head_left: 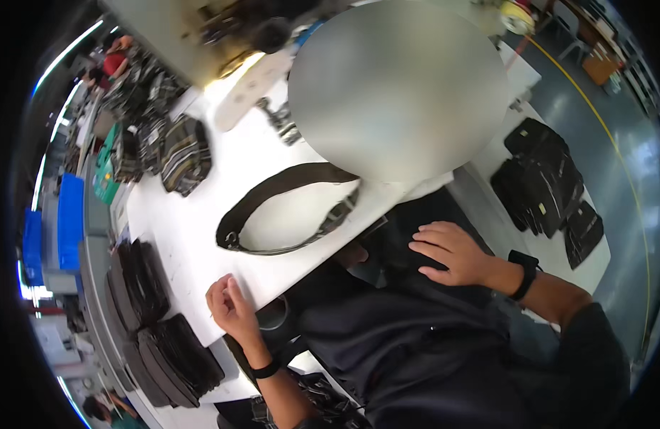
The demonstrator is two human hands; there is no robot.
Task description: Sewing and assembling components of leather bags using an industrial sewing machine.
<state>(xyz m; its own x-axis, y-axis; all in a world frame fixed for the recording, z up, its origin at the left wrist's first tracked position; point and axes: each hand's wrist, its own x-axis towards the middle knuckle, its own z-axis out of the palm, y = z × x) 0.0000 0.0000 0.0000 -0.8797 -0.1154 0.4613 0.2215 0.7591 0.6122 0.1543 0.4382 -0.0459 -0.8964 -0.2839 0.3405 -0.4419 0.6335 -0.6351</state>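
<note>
fingers of the left hand (233, 312), loosely curled by the near edge of the surface (165, 222), and of the right hand (453, 255), slightly spread beyond that edge, hold nothing, while the dark band (271, 184) lies looped on the surface, likely light and floppy, best pinched along its near side.

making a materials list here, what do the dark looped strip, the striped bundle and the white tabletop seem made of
The dark looped strip looks like matte fabric, perhaps woven: it curves softly with little shine. The striped bundle seems to be dull cloth, given its soft, rounded folds. The white tabletop is possibly laminate: smooth, evenly pale.
</note>
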